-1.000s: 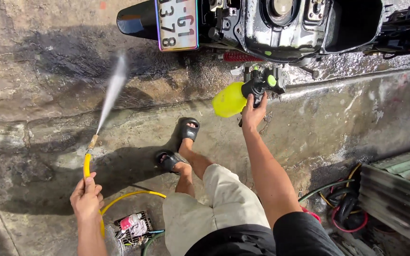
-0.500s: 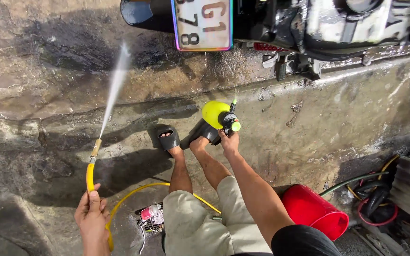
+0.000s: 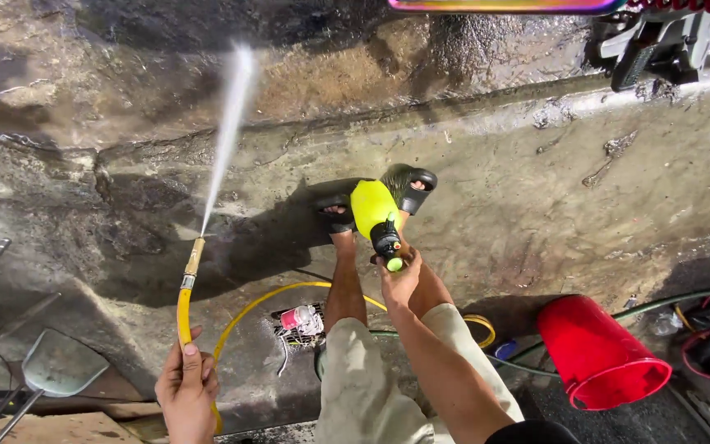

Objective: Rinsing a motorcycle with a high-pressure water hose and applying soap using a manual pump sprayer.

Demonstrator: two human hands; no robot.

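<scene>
My left hand [image 3: 185, 388] grips a yellow hose [image 3: 183, 306] with a brass nozzle [image 3: 195, 256] at the lower left. A water jet [image 3: 225, 140] shoots from the nozzle up across the wet concrete. My right hand [image 3: 400, 279] holds a neon yellow spray bottle [image 3: 372, 208] by its black pump head, low over my feet. My feet wear black sandals [image 3: 415, 190] on the wet ground below the bottle.
A red bucket [image 3: 597, 355] lies tilted at the lower right beside tangled hoses and cables [image 3: 704, 316]. A floor drain [image 3: 299, 322] with a small pink object sits by my legs. A motorbike's underside [image 3: 659, 37] fills the top right. Metal tools [image 3: 51, 366] lie at lower left.
My right hand has lowered the yellow bottle from near the motorbike down toward my feet. The view tilted down, so the motorbike slid to the top edge. The hose keeps spraying.
</scene>
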